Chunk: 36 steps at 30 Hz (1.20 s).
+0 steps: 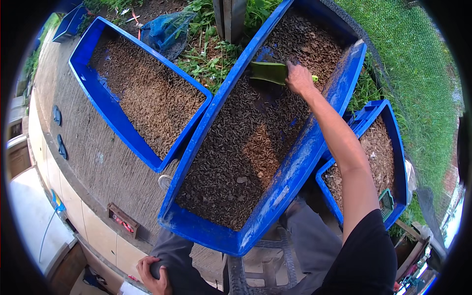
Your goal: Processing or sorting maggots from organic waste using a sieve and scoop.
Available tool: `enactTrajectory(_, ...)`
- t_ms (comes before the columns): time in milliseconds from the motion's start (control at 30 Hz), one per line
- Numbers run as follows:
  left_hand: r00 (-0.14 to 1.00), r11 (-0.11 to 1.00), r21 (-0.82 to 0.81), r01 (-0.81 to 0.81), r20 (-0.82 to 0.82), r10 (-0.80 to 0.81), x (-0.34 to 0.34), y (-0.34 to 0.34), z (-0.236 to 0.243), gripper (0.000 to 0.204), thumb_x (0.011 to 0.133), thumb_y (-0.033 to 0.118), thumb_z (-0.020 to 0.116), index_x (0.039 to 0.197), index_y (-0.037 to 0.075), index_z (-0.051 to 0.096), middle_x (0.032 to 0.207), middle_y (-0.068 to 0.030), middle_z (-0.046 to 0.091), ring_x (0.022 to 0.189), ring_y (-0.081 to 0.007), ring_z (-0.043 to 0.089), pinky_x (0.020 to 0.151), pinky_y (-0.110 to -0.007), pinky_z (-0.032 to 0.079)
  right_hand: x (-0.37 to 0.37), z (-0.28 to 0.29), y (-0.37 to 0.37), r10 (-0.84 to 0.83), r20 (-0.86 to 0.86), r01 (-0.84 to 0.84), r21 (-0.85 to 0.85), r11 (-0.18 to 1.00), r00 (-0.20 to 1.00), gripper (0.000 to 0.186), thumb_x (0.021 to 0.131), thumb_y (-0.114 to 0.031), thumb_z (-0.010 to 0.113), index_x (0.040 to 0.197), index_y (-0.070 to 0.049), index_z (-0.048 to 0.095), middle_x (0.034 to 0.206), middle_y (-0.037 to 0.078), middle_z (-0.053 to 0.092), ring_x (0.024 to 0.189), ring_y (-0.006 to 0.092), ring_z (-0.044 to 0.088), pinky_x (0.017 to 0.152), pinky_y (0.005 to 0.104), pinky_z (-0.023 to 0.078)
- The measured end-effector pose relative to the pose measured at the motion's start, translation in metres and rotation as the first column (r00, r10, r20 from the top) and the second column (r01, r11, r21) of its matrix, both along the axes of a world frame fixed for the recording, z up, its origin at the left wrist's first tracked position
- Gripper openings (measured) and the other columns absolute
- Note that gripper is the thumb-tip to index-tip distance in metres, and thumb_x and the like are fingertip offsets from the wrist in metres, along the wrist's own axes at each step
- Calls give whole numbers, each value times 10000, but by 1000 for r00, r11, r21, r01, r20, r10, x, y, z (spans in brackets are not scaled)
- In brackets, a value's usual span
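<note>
My right hand [298, 78] clamped on green scoop [268, 72] by its handle [315, 78]; blade beside left edge of long blue tub [196, 233], toward far end, probably for reaching larvae [221, 147] there. My left hand [153, 276] rests on knee [183, 269], thumb and fingers apart, likely steadying me.

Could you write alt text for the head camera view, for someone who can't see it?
A person's right hand holds a green scoop in a long blue tub of dark, grub-like pieces; the left hand rests on the left leg. Beside it stand a left tub and a right tub, also blue.
</note>
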State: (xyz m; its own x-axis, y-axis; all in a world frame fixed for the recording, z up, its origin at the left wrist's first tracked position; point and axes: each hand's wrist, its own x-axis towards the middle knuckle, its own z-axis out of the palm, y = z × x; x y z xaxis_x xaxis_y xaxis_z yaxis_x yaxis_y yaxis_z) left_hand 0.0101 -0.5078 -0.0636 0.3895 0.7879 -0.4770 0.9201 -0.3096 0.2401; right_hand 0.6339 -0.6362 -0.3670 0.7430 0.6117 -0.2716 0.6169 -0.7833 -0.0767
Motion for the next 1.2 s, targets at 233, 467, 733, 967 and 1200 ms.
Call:
enactTrajectory(233, 998, 999, 12, 46, 44, -47, -1, -3, -5, 234, 862, 200, 637, 1063, 81, 654, 1026, -127, 586, 1002, -281, 539, 899, -404, 432, -50, 0, -2, 136, 4, -135, 91, 987, 991, 287, 821, -133, 614, 1081, -27, 551, 812, 208, 689, 884, 394, 676, 779, 518, 517)
enactTrajectory(467, 985, 996, 83, -25, 172, 10, 6, -11, -6, 171, 714, 96, 657, 874, 51, 617, 971, -125, 610, 1007, -314, 538, 943, -415, 418, -97, 6, -1, 413, 123, -426, 106, 899, 902, 281, 796, -135, 629, 1051, -27, 582, 822, 148, 699, 908, 303, 668, 799, 409, 495)
enactTrajectory(733, 983, 991, 130, -36, 183, 11, -5, -13, -6, 144, 745, 134, 691, 870, 81, 643, 948, -72, 635, 1016, -303, 550, 924, -412, 440, -171, 62, -10, 679, 114, -685, 16, 728, 725, 280, 780, -198, 672, 1006, -65, 574, 774, 45, 656, 895, 220, 610, 743, 368, 436)
enactTrajectory(967, 985, 990, 128, -49, 173, 27, -15, -15, -4, 133, 772, 165, 691, 873, 85, 655, 937, -73, 638, 998, -303, 560, 912, -403, 445, -220, 120, -51, 723, 53, -725, 73, 685, 689, 544, 740, -180, 724, 1222, -37, 515, 903, 58, 637, 1011, 225, 558, 762, 384, 439)
enactTrajectory(1200, 978, 994, 108, -31, 207, 8, -13, -12, -3, 134, 760, 137, 690, 870, 71, 650, 932, -73, 639, 992, -304, 556, 909, -403, 439, -127, 59, -49, -143, -112, 164, 203, 965, 983, 474, 768, -119, 711, 1152, -72, 437, 931, 248, 654, 888, 489, 634, 806, 572, 501)
